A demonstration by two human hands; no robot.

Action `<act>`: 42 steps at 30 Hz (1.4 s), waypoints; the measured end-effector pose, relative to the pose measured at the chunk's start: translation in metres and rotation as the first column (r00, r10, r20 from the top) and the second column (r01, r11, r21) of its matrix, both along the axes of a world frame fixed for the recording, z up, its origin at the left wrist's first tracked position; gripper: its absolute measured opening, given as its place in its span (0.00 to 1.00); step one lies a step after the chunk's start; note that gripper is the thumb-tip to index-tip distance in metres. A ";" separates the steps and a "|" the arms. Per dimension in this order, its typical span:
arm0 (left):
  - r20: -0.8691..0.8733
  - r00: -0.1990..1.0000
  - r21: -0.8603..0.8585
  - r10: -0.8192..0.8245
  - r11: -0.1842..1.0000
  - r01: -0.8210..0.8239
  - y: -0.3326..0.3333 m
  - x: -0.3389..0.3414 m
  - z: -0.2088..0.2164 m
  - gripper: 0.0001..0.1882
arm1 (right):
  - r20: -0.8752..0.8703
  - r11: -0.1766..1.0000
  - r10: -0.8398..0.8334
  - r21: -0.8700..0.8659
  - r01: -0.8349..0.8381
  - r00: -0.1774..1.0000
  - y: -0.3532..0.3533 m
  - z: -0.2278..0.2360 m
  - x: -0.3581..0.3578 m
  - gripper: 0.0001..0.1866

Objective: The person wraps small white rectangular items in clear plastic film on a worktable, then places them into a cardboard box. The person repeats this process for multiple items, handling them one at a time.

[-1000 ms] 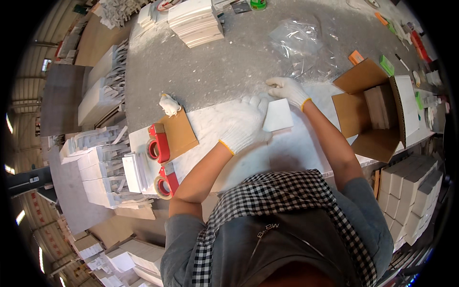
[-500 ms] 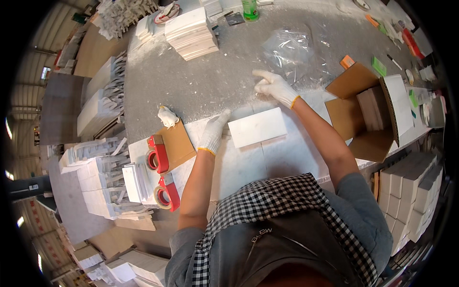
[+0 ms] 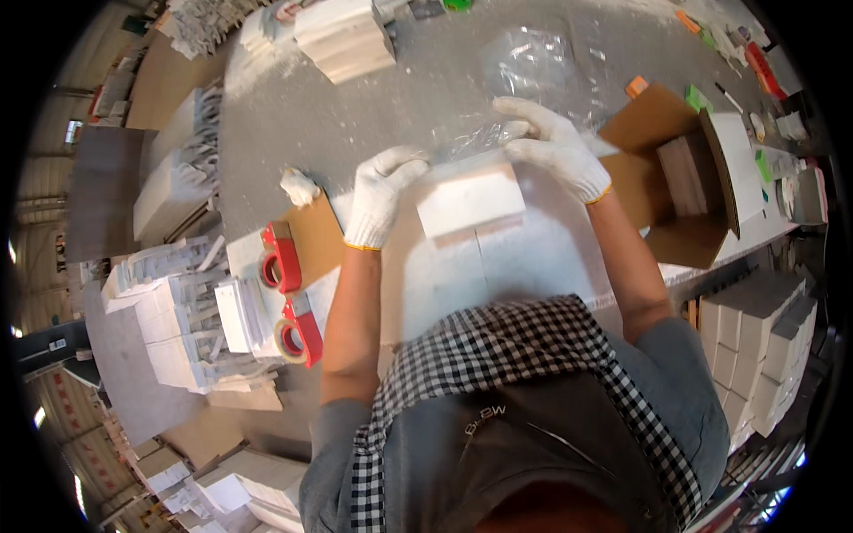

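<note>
The white tile point(image 3: 473, 199) is lying between the left hand point(image 3: 384, 197) at nine o'clock, bent fingers' grasp unclear, and the right hand point(image 3: 562, 149) at two, apparently pinching clear film point(image 3: 480, 139). Film handling seems to be calling for steadiness.

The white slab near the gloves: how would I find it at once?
On the grey worktable, look left of the open cardboard box. There, between the gloved left hand and right hand, is the white slab: unlike the pale stack farther back, it has a hand on either side.
</note>
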State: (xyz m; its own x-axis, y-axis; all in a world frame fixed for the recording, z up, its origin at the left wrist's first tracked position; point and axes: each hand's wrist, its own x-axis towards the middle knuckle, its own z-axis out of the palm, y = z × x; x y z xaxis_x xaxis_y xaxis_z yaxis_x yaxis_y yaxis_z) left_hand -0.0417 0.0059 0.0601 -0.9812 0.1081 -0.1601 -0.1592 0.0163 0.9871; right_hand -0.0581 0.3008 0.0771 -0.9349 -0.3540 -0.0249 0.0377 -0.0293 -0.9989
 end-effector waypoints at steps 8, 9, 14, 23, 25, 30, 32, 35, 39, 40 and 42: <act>-0.391 0.777 -0.705 -0.493 0.703 0.091 -0.015 0.064 0.003 0.10 | -0.293 0.910 0.199 0.408 -0.065 0.935 0.006 -0.020 0.070 0.17; -0.403 0.729 -0.787 -0.553 0.616 0.033 -0.013 0.068 0.007 0.10 | -0.397 0.879 0.233 0.476 -0.018 0.888 0.007 -0.024 0.074 0.15; -0.345 0.834 -0.593 -0.431 0.788 0.162 -0.008 0.075 0.022 0.14 | -0.591 0.792 0.345 0.600 0.111 0.729 0.004 -0.033 0.081 0.11; -0.109 0.790 -0.978 -0.603 0.206 0.023 0.022 0.057 0.017 0.47 | -0.578 0.766 0.402 0.637 0.086 0.710 -0.007 -0.033 0.094 0.14; -0.146 0.770 -0.976 -0.621 0.219 -0.008 0.016 0.057 0.000 0.46 | -0.594 0.764 0.387 0.635 0.116 0.706 -0.012 -0.031 0.099 0.15; -0.092 0.881 -0.864 -0.463 0.478 0.161 0.025 0.033 0.003 0.18 | -0.642 0.670 0.392 0.690 0.274 0.658 -0.006 -0.043 0.110 0.18; -0.219 0.659 -0.959 -0.719 0.284 -0.009 0.017 0.035 0.004 0.19 | -0.656 0.659 0.428 0.697 0.282 0.621 -0.007 -0.038 0.113 0.20; -0.236 0.646 -0.931 -0.726 0.360 0.064 0.009 0.037 0.015 0.22 | -0.740 0.707 0.393 0.623 0.336 0.545 -0.002 -0.055 0.104 0.20; -0.105 0.689 -0.903 -0.717 0.359 0.237 0.011 0.019 -0.001 0.25 | -0.793 0.712 0.359 0.574 0.405 0.492 -0.002 -0.064 0.095 0.21; -0.074 0.714 -0.908 -0.696 0.343 0.241 0.015 0.017 -0.007 0.25 | -0.804 0.708 0.363 0.566 0.422 0.471 -0.003 -0.065 0.092 0.21; -0.130 0.730 -0.943 -0.671 0.311 0.118 0.024 0.019 -0.023 0.24 | -0.809 0.718 0.335 0.551 0.424 0.483 -0.001 -0.077 0.082 0.19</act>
